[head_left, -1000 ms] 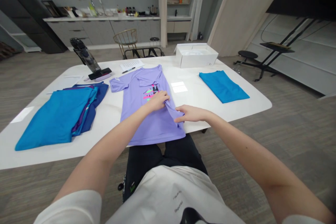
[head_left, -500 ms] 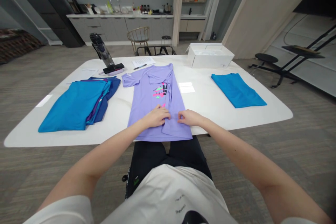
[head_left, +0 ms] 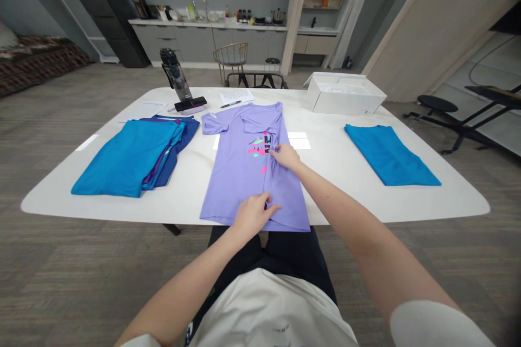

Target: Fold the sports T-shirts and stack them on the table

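A lavender T-shirt (head_left: 240, 184) with a pink, green and black print lies in front of me, its right side folded over toward the middle. Near the bottom hem, my left hand (head_left: 254, 214) rests on the fabric with thumb and fingers apart. Farther up, beside the print, my right hand (head_left: 285, 156) pinches the edge of the folded part.
To the left lies a pile of blue, purple and navy clothes (head_left: 126, 157). A folded blue cloth (head_left: 391, 154) is at the right. Toward the back are a handheld vacuum (head_left: 179, 81), a paper with a pen (head_left: 236, 97) and a white box (head_left: 345, 95) on the white table (head_left: 101, 209).
My right hand has moved up the shirt to the print. My left hand has shifted down toward the hem and its fingers have spread. The camera view has turned slightly left.
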### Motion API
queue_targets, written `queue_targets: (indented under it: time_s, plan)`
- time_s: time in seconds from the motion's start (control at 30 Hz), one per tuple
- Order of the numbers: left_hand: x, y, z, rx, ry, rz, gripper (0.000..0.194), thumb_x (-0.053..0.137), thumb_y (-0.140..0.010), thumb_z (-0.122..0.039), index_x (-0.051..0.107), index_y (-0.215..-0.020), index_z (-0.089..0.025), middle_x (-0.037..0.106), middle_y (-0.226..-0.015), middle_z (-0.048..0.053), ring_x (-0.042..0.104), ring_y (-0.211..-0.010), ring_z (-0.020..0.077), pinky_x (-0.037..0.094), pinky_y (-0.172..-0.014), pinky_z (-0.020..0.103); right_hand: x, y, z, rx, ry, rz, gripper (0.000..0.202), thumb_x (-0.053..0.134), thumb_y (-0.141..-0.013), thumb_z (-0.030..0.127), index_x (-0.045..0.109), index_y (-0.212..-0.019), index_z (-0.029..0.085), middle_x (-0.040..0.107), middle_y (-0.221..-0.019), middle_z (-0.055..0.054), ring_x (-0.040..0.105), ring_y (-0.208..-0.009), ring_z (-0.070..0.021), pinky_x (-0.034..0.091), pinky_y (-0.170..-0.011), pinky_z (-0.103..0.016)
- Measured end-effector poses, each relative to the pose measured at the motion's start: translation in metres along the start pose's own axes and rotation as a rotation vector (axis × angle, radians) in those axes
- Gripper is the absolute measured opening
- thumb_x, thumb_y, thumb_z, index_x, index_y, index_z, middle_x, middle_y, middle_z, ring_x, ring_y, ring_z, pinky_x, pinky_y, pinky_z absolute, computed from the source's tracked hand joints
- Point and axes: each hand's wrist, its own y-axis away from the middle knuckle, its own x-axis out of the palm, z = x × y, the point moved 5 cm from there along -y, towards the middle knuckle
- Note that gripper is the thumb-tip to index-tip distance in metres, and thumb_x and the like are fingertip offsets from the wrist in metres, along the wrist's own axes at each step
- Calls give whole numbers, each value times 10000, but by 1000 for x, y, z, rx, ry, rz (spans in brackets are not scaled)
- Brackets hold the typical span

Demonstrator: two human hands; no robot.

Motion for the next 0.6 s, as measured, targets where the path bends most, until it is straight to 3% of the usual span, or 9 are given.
queue_targets:
  time_s: [0.07, 0.2, 0.3, 0.4, 0.5, 0.6]
  plan:
    - [4, -4, 6, -60, 93, -16, 134, 646, -905, -356, 668, -962, -237, 653, -732, -9, 642, -712, 183, 423, -674, 280, 1, -23, 1, 73, 29, 7, 493, 663, -869, 558, 690, -1184, 179, 703, -1231, -169, 672, -1115, -308, 513, -859, -351]
    - [5, -7, 20, -131, 325, -24, 73, 631, -875, -245, 656, -940, -222, 582, -674, -45, 608, -624, 127, 437, -634, 245, -1, -50, 2, 105, 62, 14, 301, 704, -831, 407, 710, -1033, 183, 732, -1096, -155, 697, -1004, -300, 523, -806, -347]
    - [12, 1, 26, -253, 605, 30, 148, 604, -882, -291, 613, -1012, -221, 539, -659, -66, 588, -488, 104, 416, -480, 211, -5, -60, 15, -10, 16, 5, 203, 656, -865, 380, 708, -904, 187, 744, -947, -106, 695, -906, -254, 510, -769, -307]
    - [22, 13, 26, -341, 839, 45, 220, 602, -880, -363, 523, -1040, -234, 527, -642, -87, 566, -407, 104, 359, -368, 184, -5, -62, 34, -157, -40, -32, 256, 610, -912, 409, 707, -925, 172, 743, -924, -77, 682, -885, -219, 495, -770, -278]
    - [25, 24, 22, -346, 874, 56, 250, 567, -907, -430, 478, -1060, -252, 542, -604, -93, 533, -370, 112, 328, -337, 186, 5, -59, 48, -222, -41, 28, 281, 591, -945, 402, 715, -1016, 161, 751, -1007, -83, 682, -944, -215, 489, -812, -268]
    - [20, 29, 18, -308, 713, 142, 208, 502, -955, -410, 517, -1098, -259, 560, -550, -81, 558, -407, 137, 382, -405, 222, 18, -53, 49, -216, 13, 124, 321, 505, -1008, 401, 719, -1079, 172, 749, -1104, -106, 681, -1032, -236, 488, -865, -282]
